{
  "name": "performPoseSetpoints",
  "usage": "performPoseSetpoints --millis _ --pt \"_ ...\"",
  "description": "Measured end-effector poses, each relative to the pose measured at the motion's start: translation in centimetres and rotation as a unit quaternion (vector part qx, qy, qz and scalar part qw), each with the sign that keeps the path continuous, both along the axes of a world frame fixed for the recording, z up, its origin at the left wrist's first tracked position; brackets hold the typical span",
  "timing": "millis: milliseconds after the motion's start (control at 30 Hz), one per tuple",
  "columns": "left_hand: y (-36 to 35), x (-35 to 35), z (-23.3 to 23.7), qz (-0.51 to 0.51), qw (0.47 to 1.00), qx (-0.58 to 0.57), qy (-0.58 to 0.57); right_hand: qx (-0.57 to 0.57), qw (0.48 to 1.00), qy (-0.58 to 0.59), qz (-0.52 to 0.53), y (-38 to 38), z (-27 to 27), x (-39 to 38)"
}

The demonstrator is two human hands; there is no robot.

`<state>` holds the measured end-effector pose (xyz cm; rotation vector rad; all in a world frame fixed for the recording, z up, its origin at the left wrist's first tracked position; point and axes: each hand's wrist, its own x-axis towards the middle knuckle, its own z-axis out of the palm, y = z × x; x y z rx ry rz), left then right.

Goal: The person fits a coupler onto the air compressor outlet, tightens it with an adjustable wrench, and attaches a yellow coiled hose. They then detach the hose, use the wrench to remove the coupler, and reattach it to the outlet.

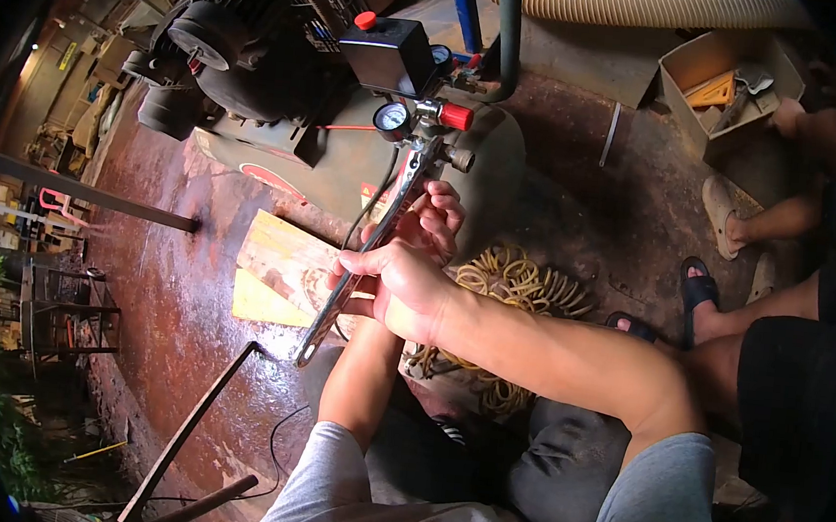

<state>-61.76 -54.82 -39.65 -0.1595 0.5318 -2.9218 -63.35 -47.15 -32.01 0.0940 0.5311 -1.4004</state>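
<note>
A long metal wrench [381, 228] slants across the middle of the view, its upper end at the fittings beside a round pressure gauge [390, 120]. My right hand [406, 285] grips the handle partway down, thumb lying along it. Behind the wrench and closer to the fittings, my left hand [433, 221] has its fingers loosely curled about it; the right hand and wrench partly hide its palm. A red knob [455, 116] and a brass-coloured outlet fitting [459, 158] sit just above my left fingers. These parts belong to an air compressor with a grey tank [490, 178].
Coiled yellow hose [521, 280] lies right of my hands, and a wooden board [279, 264] left. A co-worker's sandalled foot [702, 291] and another person's foot [734, 231] stand at right, near a cardboard box [717, 133] of tools. A metal frame [189, 430] lies lower left.
</note>
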Motion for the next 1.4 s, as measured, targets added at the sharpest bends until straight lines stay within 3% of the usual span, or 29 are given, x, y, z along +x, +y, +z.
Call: performPoseSetpoints --millis 367,467,700,1100,1167,1267,1400 --pt "1.1 -0.1 2.5 0.051 0.998 -0.020 -0.006 -0.008 0.999 -0.018 0.027 0.7 1.0 -0.7" --pt "-0.1 0.0 1.6 -0.012 0.997 -0.060 -0.037 -0.011 1.000 -0.014 0.022 0.7 0.7 -0.5" --pt "0.4 0.2 1.2 -0.025 0.999 0.025 0.003 -0.013 1.000 -0.019 0.019 0.7 0.9 -0.3" --pt "0.4 0.3 1.1 0.075 0.997 -0.014 0.016 0.003 0.999 0.015 0.029 1.5 1.8 -0.6" --pt "-1.2 -0.2 0.1 -0.042 0.998 0.022 0.046 -0.008 0.998 0.053 0.039 1.9 1.9 -0.1" --pt "-1.8 -0.4 0.1 -0.063 0.998 0.017 -0.012 -0.023 0.994 0.094 0.048 2.8 2.5 0.9" --pt "-1.6 -0.2 0.8 -0.061 0.998 0.018 0.010 -0.035 0.990 0.136 0.009 4.3 3.1 3.0"
